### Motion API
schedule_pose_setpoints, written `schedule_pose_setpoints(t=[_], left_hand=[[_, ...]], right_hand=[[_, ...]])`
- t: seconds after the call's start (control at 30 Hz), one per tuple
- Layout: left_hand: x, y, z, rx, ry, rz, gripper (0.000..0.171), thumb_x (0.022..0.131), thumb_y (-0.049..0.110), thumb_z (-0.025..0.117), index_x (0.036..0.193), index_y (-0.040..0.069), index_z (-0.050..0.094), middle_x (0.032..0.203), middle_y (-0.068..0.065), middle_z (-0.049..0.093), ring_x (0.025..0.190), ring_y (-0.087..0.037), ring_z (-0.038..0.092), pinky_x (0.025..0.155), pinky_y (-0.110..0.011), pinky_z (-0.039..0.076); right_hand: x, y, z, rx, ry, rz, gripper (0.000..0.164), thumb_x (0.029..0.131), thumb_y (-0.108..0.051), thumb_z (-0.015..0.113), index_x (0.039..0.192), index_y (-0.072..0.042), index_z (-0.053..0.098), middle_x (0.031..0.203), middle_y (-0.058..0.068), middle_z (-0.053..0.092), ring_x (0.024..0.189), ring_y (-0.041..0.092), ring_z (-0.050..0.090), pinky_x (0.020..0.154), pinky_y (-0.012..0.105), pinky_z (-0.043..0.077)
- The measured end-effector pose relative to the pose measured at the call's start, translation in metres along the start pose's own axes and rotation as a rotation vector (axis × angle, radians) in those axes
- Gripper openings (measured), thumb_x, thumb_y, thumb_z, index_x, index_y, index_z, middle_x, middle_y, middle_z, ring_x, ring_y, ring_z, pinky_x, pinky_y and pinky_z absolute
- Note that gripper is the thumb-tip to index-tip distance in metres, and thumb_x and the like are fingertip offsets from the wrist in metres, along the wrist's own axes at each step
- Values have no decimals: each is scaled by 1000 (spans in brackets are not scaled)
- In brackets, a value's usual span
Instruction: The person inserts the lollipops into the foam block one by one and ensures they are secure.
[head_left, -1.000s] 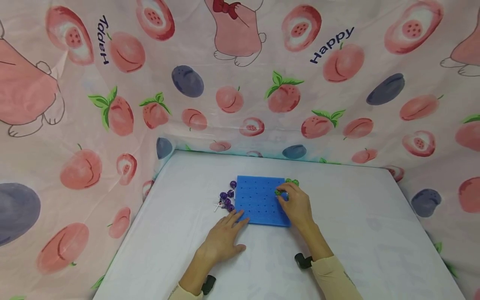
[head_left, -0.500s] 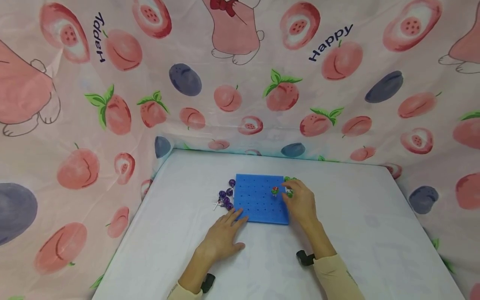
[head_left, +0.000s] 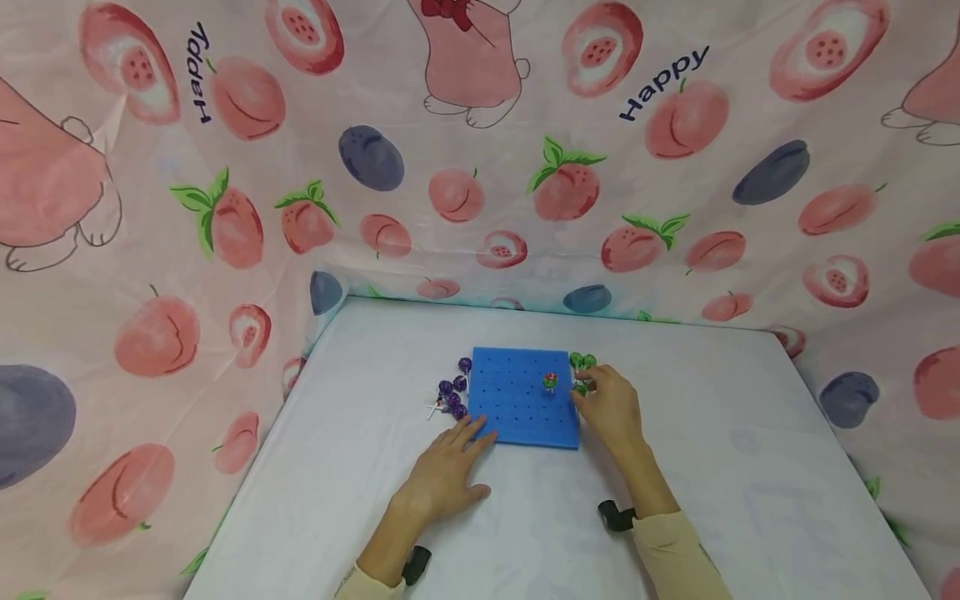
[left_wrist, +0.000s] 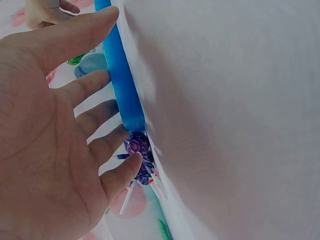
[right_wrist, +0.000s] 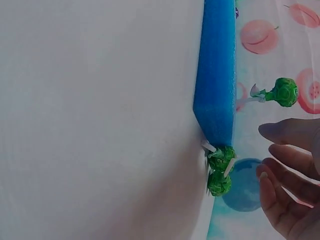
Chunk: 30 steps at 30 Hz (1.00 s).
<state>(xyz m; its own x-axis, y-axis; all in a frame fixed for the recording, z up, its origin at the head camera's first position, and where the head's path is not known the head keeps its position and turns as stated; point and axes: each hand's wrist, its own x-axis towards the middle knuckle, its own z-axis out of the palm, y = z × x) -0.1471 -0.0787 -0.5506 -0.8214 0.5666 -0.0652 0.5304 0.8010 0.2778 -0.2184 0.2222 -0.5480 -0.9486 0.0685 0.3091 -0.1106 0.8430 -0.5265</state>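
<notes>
A blue foam board [head_left: 513, 408] dotted with small holes lies on the table. One green-wrapped lollipop [right_wrist: 286, 92] stands upright in it near the right side, its white stick down in the foam. My left hand [head_left: 446, 477] rests its fingertips on the board's front left corner, fingers spread. Over the board's right edge, my right hand [head_left: 613, 408] hovers with bent fingers beside a pile of green lollipops [right_wrist: 220, 172]; in the right wrist view the fingers are apart from them and hold nothing. Part of the pile is hidden by that hand in the head view.
Several purple-wrapped lollipops [head_left: 452, 392] lie along the board's left edge, close to my left fingertips. White cloth covers the table [head_left: 720, 433], and a fruit-printed curtain [head_left: 480, 167] rises behind and at the sides.
My right hand has let go of the green lollipop, which now stands in the board. That hand has moved right to the green pile. My left hand stays in place.
</notes>
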Motion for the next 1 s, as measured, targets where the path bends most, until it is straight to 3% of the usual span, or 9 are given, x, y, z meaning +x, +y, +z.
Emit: schedule_pose_setpoints(t=[0.27,0.7,1.0], left_hand=[[0,-1,1,-2,3,-1,80,94,44,76,161,18,42,171,-10,27,158,-33,23,125,-50,29],[0,0,0,2,1,-1,80,94,44,76,161,18,42,171,-10,27,158,-33,23,125,-49,30],[-1,1,-1,-1,1,-3,80,94,44,76,161,18,42,171,-10,28,158,-33,23,125,-49,29]], right_hand=[[0,3,0,-21,-63,59,30,84,-14,86,111,-2,78,101,17,74,86,30,70,69,46,58],[0,10,3,-56,-87,65,25,85,-15,85,108,-6,80,84,11,75,71,24,67,58,41,54],[0,14,5,-57,-95,67,23,87,-14,83,109,-7,80,86,10,75,71,23,65,57,39,52]])
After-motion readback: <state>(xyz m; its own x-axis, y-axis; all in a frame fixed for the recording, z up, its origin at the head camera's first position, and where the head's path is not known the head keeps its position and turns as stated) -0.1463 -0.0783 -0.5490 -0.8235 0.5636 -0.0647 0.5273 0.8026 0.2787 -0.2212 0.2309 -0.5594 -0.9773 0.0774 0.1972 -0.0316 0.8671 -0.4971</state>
